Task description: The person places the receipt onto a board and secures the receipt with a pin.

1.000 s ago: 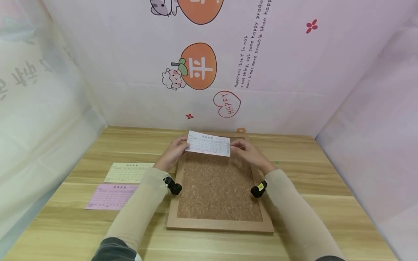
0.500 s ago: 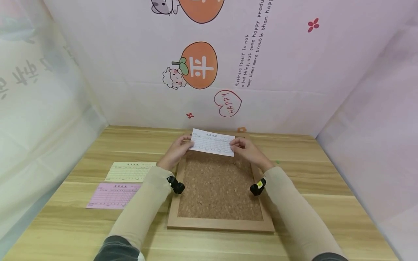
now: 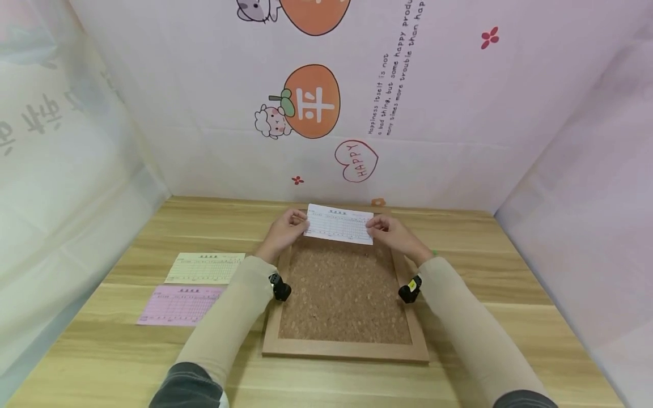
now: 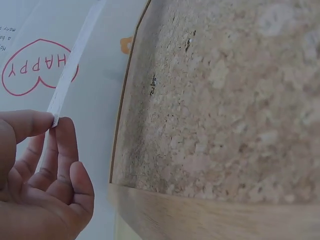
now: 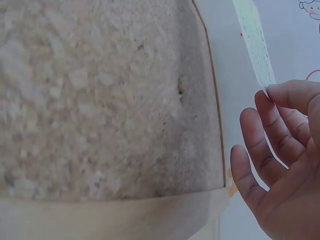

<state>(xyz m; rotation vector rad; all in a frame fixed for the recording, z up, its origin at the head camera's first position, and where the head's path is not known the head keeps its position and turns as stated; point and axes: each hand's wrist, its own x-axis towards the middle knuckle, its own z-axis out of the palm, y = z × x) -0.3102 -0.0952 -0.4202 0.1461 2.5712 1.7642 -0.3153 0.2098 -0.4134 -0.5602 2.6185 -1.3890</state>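
A white printed form slip (image 3: 339, 224) is held up over the far end of a wood-framed cork board (image 3: 347, 294). My left hand (image 3: 287, 229) pinches the slip's left edge between thumb and fingers. At the opposite edge, the thumb and fingertips of my right hand (image 3: 391, 232) pinch it. The left wrist view shows the slip (image 4: 75, 60) nearly edge-on, rising from the left hand (image 4: 47, 170). Likewise the slip (image 5: 256, 42) extends from the right hand (image 5: 285, 140) in the right wrist view, apart from the cork surface (image 5: 100, 100).
Left of the board, a yellow form slip (image 3: 206, 268) and a pink form slip (image 3: 178, 306) lie flat on the wooden table (image 3: 484, 272); the left forearm crosses in front of the pink one. A printed white curtain (image 3: 433, 113) stands behind and at both sides.
The white slip and both hands have shifted slightly to the right. My right hand, at the slip's edge a second ago, now grips it firmly by that side.
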